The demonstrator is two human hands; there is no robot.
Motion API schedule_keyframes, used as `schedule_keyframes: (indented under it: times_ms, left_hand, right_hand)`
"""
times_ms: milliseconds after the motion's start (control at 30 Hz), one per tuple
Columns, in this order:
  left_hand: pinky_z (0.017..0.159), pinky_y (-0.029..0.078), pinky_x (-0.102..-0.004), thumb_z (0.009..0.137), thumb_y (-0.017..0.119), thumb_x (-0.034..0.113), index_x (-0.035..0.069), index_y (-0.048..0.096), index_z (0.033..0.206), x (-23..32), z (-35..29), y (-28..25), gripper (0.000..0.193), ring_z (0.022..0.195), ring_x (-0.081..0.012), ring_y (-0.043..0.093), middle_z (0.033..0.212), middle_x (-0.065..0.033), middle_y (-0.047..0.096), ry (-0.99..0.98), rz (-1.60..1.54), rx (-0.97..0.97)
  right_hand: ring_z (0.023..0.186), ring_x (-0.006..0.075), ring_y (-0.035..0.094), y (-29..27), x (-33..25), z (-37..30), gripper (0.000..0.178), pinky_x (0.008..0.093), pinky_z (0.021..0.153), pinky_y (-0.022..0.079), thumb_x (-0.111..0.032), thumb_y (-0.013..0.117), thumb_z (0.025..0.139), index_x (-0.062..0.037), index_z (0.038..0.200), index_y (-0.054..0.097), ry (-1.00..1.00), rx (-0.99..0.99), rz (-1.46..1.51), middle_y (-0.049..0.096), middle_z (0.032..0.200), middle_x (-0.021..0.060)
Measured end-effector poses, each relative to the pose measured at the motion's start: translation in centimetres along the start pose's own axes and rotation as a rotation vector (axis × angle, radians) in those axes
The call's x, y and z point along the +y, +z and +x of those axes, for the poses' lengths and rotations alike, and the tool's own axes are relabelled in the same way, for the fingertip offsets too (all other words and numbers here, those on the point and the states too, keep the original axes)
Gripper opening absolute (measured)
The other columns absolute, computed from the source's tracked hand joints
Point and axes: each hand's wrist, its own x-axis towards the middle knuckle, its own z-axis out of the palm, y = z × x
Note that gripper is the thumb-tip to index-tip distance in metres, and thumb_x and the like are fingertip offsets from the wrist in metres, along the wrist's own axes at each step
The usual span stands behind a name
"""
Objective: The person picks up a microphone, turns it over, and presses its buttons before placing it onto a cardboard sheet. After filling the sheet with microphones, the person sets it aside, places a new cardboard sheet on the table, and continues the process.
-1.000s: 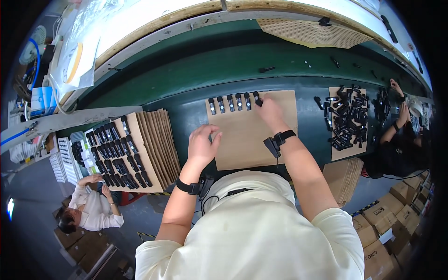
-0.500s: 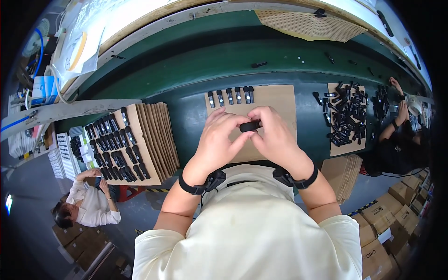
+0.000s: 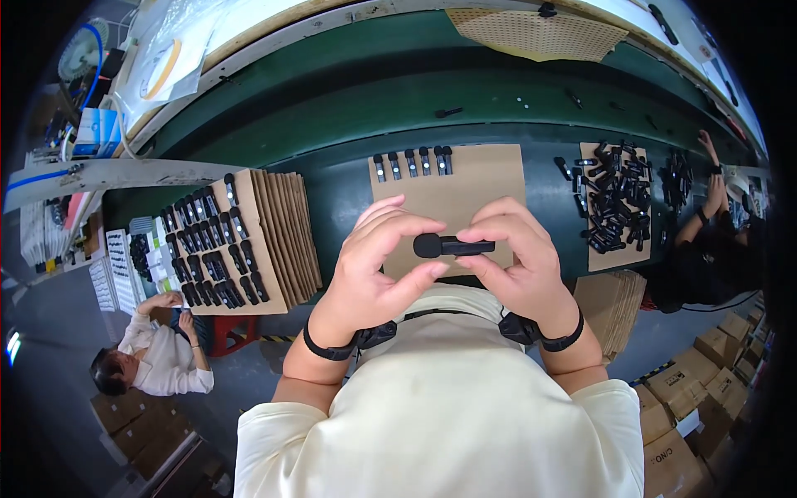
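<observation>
A small black microphone [image 3: 452, 246] with a rounded foam head lies level between my hands, above the cardboard sheet [image 3: 490, 178]. My right hand [image 3: 521, 257] pinches its slim body between thumb and fingers. Around the foam end, my left hand [image 3: 378, 257] has thumb and forefinger spread, apart from it as far as I can see. A row of similar microphones [image 3: 410, 163] stands along the sheet's upper left edge.
To the left, stacked cardboard sheets [image 3: 286, 224] carry rows of microphones [image 3: 199, 220]. A heap of loose microphones [image 3: 618, 199] covers another sheet at the right. One co-worker [image 3: 162, 357] is at lower left, another [image 3: 718, 249] at far right. A green ledge [image 3: 332, 104] runs behind.
The microphone has come into fuller view, nearer my body. My left fingers have spread from it, while my right hand keeps hold of the body end. The view has shifted slightly.
</observation>
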Motion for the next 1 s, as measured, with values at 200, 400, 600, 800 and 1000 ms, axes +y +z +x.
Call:
schedule_keyframes:
  times_ms: [200, 400, 600, 800, 1000]
  left_hand:
    - [0.104, 0.037, -0.0521, 0.073, 0.074, 0.002, 0.002, 0.065, 0.1, 0.3, -0.6, 0.1, 0.028, 0.084, -0.0231, 0.064, 0.09, -0.0087, 0.067, 0.083, 0.072, -0.007]
    - [0.103, 0.038, -0.0524, 0.069, 0.075, 0.001, 0.005, 0.066, 0.098, 1.2, -0.9, 0.6, 0.031, 0.082, -0.0235, 0.064, 0.088, -0.0064, 0.067, 0.131, 0.12, 0.035]
    - [0.103, 0.038, -0.0529, 0.069, 0.075, 0.0, 0.005, 0.066, 0.098, 1.4, -1.0, 0.8, 0.03, 0.082, -0.0242, 0.064, 0.087, -0.0067, 0.067, 0.194, 0.156, 0.048]
    - [0.104, 0.038, -0.0521, 0.071, 0.076, 0.003, 0.004, 0.066, 0.098, 1.7, -1.2, 0.7, 0.029, 0.084, -0.0244, 0.064, 0.088, -0.0074, 0.067, 0.059, 0.055, 0.072]
    - [0.105, 0.037, -0.0504, 0.073, 0.076, 0.006, 0.005, 0.066, 0.099, -0.1, -1.2, 0.2, 0.027, 0.09, -0.0247, 0.063, 0.094, -0.0078, 0.066, 0.044, 0.044, -0.026]
  right_hand:
    - [0.08, 0.0222, 0.06, 0.2, -1.2, -0.2, 0.032, 0.0309, 0.072, 0.049, 0.002, 0.075, 0.072, -0.0014, 0.102, 0.064, -0.018, 0.02, -0.055, 0.063, 0.091, 0.0112]
    - [0.078, 0.0236, 0.059, 0.1, -1.8, -0.7, 0.035, 0.0317, 0.07, 0.047, 0.004, 0.074, 0.068, -0.0018, 0.101, 0.064, -0.118, 0.034, -0.146, 0.063, 0.091, 0.0112]
    - [0.077, 0.0237, 0.059, 0.0, -1.9, -0.9, 0.037, 0.0315, 0.068, 0.046, 0.004, 0.075, 0.066, -0.0022, 0.101, 0.064, -0.156, 0.041, -0.173, 0.063, 0.09, 0.0109]
    - [0.076, 0.0208, 0.057, 0.3, -1.7, -1.2, 0.034, 0.0285, 0.067, 0.045, 0.004, 0.075, 0.068, -0.0033, 0.099, 0.065, -0.145, 0.062, -0.149, 0.061, 0.091, 0.0091]
    - [0.073, 0.0154, 0.053, -0.1, -2.0, -1.0, 0.03, 0.0262, 0.065, 0.044, 0.003, 0.073, 0.073, -0.002, 0.101, 0.064, 0.076, -0.019, -0.045, 0.058, 0.094, 0.0064]
